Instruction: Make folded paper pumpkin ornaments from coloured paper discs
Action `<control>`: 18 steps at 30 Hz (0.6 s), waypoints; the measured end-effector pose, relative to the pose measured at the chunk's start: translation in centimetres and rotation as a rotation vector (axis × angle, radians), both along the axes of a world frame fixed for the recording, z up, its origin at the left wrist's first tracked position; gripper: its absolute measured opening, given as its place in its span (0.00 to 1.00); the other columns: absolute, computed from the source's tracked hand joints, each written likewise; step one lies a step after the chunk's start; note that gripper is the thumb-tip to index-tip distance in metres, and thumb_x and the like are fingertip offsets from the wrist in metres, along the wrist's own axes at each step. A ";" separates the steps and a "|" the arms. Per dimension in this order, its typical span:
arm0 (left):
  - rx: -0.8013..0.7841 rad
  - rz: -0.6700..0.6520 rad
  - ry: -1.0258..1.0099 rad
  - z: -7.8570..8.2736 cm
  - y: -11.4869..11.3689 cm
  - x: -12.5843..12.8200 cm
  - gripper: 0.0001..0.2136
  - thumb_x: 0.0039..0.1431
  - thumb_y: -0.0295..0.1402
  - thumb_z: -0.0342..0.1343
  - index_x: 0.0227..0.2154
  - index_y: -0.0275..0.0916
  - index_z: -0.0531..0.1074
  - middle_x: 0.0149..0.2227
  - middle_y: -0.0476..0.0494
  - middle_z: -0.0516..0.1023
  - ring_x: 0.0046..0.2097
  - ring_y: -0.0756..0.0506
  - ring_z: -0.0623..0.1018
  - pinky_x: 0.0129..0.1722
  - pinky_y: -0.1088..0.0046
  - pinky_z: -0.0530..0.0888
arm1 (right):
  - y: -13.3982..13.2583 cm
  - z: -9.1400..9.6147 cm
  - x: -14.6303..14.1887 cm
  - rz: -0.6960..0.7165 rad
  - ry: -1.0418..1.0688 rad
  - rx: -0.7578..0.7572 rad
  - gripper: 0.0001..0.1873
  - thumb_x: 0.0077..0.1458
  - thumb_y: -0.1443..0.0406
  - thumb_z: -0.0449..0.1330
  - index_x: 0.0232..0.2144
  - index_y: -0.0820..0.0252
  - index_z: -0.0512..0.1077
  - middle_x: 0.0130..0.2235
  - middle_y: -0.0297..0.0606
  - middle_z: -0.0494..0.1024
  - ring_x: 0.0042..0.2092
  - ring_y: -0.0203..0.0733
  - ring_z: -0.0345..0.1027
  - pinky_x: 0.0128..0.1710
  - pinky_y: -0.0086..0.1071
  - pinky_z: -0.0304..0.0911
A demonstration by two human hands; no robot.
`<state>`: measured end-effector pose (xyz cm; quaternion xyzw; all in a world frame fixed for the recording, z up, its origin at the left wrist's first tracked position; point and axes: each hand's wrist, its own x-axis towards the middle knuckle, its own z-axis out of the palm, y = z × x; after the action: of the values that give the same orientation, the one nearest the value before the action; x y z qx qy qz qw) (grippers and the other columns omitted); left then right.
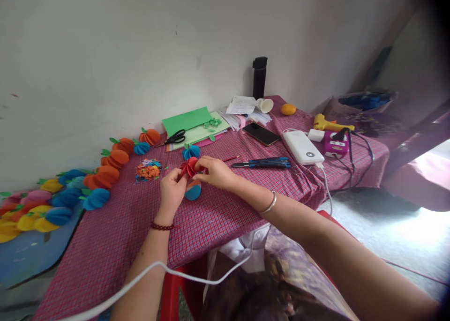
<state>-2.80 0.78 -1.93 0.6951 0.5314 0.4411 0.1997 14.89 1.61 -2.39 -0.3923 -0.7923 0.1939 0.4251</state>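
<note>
Between my two hands is a red folded-paper ball [189, 167], its pleats fanned out. My left hand [172, 187] grips its left side with the fingers closed. From the right, my right hand [212, 172] pinches its edge with thumb and fingers. Just below it on the cloth lies a blue and orange paper piece [193, 190], partly covered by the hands. A blue paper ball with a green leaf [191, 151] sits right behind the red one. A heap of coloured paper scraps [149, 170] lies to the left of my left hand.
Orange paper pumpkins [101, 176] line the table's left side. Black scissors [176, 137] rest by green paper sheets [186, 123]. Right of my hands are blue cutters [269, 162], a phone [262, 133], a white power bank [303, 146] with a cable, and a yellow glue gun [326, 123].
</note>
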 end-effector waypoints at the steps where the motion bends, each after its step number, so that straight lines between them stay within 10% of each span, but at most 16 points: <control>1: 0.005 0.000 0.004 0.1 0.0 0.0 0.09 0.53 0.34 0.55 0.20 0.38 0.68 0.17 0.54 0.66 0.21 0.53 0.64 0.20 0.79 0.59 | 0.0 0.0 0.0 0.003 0.011 0.004 0.08 0.52 0.64 0.65 0.33 0.61 0.71 0.34 0.33 0.71 0.32 0.32 0.62 0.33 0.26 0.54; 18: 0.202 0.003 0.084 0.0 -0.6 0.2 0.05 0.54 0.34 0.57 0.32 0.39 0.72 0.25 0.51 0.73 0.26 0.50 0.71 0.29 0.76 0.68 | 0.2 0.1 -0.1 -0.124 0.039 -0.110 0.07 0.55 0.70 0.55 0.30 0.63 0.73 0.31 0.34 0.74 0.31 0.33 0.64 0.32 0.26 0.55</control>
<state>-2.55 0.21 -1.96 0.7286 0.4933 0.4633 0.1056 14.83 1.80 -2.27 -0.4593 -0.7462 0.2181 0.4297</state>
